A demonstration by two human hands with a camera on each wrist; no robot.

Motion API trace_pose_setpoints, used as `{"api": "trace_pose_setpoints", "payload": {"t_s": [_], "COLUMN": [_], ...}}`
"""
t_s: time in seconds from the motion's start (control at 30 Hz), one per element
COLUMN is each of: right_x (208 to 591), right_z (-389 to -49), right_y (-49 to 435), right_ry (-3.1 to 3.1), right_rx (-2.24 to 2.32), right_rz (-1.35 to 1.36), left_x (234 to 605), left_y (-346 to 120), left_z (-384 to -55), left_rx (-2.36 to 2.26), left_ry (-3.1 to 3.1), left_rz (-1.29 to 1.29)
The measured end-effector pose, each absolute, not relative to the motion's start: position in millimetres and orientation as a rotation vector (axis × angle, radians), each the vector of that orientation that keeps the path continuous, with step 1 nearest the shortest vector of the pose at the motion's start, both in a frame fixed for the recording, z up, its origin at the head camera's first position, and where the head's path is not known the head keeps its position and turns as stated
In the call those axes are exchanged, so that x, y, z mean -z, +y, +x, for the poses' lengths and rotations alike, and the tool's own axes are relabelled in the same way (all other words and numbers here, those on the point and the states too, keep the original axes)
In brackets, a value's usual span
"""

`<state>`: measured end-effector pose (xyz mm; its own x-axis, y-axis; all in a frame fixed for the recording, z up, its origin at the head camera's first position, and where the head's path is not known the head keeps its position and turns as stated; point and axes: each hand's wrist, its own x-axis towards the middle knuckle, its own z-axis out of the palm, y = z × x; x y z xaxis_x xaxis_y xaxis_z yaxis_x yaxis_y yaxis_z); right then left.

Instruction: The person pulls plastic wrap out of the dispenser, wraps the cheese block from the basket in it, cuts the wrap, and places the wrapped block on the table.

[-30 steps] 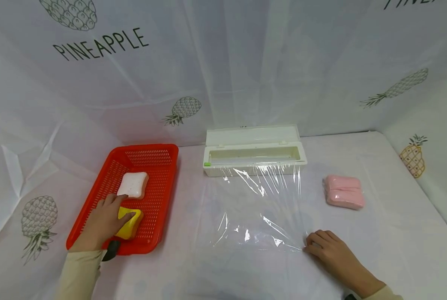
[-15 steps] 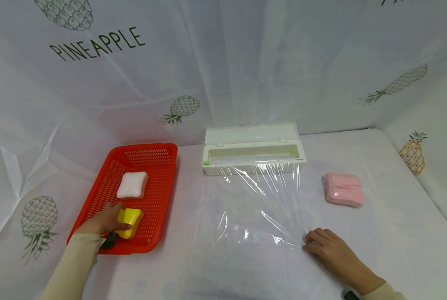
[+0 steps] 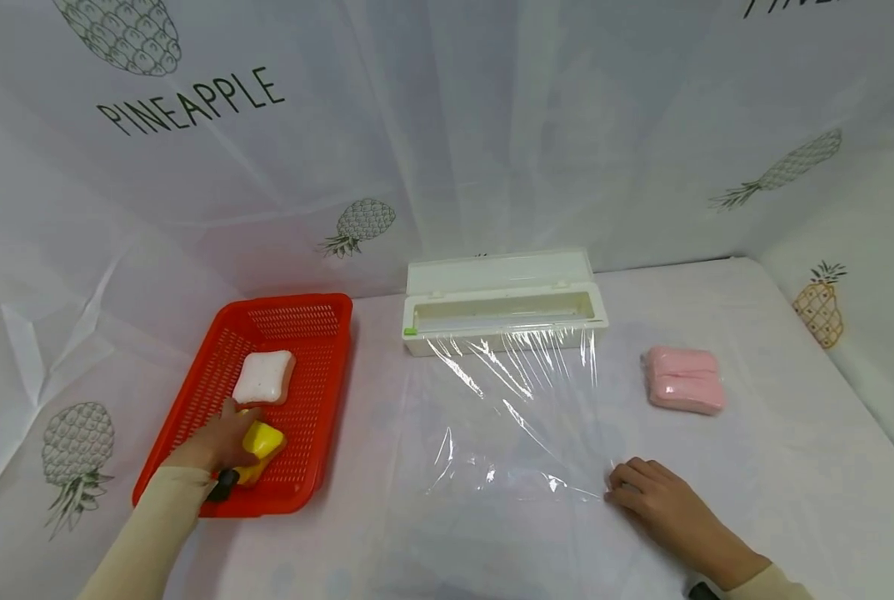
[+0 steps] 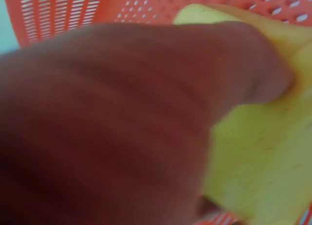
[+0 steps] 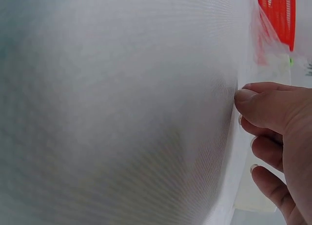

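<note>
In the red basket, my left hand grips a yellow sponge by its side. The left wrist view shows the thumb pressed against the sponge's pitted yellow face; the other fingers are mostly hidden. Just behind it lies a white block with a tan edge. My right hand pinches the near right corner of a clear sheet of plastic wrap between thumb and forefinger. This sheet stretches from a white wrap dispenser box, whose lid stands raised at the back.
The red basket stands at the left of the cloth-covered table. On the right lies a pink block wrapped in clear film. White cloth printed with pineapples hangs behind and at both sides.
My left hand has closed round the yellow sponge and tipped it up a little in the basket. The right hand holds the wrap's corner at the same spot throughout.
</note>
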<state>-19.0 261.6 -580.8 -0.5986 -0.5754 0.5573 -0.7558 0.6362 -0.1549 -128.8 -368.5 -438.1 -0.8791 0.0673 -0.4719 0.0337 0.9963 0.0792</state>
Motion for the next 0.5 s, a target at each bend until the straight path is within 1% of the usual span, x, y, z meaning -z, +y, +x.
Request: {"api": "trace_pose_setpoints", "payload": {"t_s": [0.1, 0.23, 0.37, 0.43, 0.5], "right_x": [580.7, 579.8, 579.2, 579.5, 580.0], "right_z": [-18.9, -19.7, -20.6, -20.9, -21.0], "right_y": [261.8, 262.0, 262.2, 261.8, 261.1], "right_ry": [-2.395, -2.4, -2.407, -2.415, -2.425], "right_rx": [-0.524, -0.534, -0.545, -0.544, -0.54], "right_rz": [1.053, 1.055, 1.046, 1.042, 1.037], "left_x": [430.6, 403.4, 376.0, 371.5, 376.7], "left_y": [-361.6, -336.2, -292.1, -266.0, -239.5], "left_z": [-117.8, -95.1, -73.8, -66.3, -62.1], "left_rx": [0.031, 0.035, -0.029, -0.046, -0.057], "left_ry": [2.848, 3.101, 3.285, 3.315, 3.301], "left_rz": [0.219, 0.353, 0.528, 0.628, 0.739]}}
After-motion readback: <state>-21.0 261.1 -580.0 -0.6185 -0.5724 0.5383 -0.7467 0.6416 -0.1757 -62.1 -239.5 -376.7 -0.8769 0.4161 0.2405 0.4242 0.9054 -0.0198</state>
